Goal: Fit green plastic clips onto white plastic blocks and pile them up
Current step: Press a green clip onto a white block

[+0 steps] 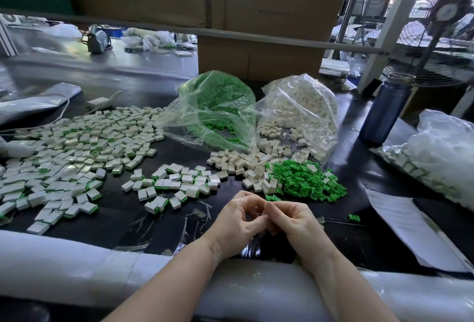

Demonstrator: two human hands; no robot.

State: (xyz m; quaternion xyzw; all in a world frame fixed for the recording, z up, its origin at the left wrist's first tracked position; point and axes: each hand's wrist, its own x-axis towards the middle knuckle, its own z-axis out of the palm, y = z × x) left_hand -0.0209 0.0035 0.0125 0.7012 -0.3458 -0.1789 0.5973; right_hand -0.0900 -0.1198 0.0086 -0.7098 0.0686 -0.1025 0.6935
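Observation:
My left hand [237, 221] and my right hand [295, 221] meet fingertip to fingertip just above the black table's near edge. Their curled fingers pinch a small pale piece, seemingly a white block [258, 216], which is mostly hidden. A loose heap of green clips [305, 183] lies just beyond my right hand, with one clip [272, 197] close to my fingertips. Bare white blocks [238, 162] are scattered beside the clips. Blocks fitted with clips form a small group [177, 183] ahead on the left and a wide spread [71, 152] further left.
An open bag of green clips [218, 106] and a bag of white blocks [300, 108] stand behind the heaps, before a cardboard box [259, 57]. On the right are a blue bottle [384, 113], another filled bag [441, 152], a paper sheet [410, 226] and a stray clip [354, 217].

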